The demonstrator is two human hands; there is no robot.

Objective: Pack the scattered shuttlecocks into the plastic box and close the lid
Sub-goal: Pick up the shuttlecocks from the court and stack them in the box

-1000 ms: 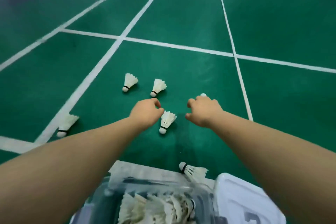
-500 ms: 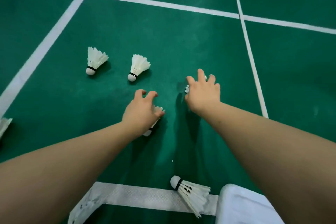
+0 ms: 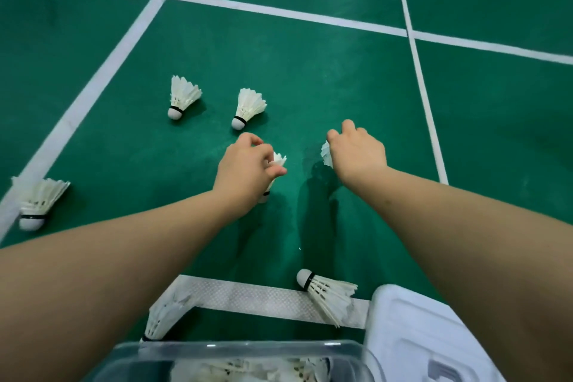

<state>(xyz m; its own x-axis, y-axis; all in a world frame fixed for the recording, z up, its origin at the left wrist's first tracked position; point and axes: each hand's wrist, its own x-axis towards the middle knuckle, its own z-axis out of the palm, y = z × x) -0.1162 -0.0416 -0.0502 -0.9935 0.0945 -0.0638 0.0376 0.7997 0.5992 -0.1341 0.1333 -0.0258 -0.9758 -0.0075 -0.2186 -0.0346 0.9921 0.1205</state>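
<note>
On the court floor [image 3: 310, 77], my left fingers [image 3: 251, 137] curl round a shuttlecock [image 3: 277, 161]; my right fingers [image 3: 348, 126] curl over a second shuttlecock [image 3: 326, 153]. Plastic box [image 3: 235, 346] stands open nearest me, lid [image 3: 412, 319] beside it.

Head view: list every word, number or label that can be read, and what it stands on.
No text can be read.
On the white lid, a raised moulded mark, too blurred to read.
On the shuttlecock beside the lid, small dark marks near the cork, too small to read.
</note>
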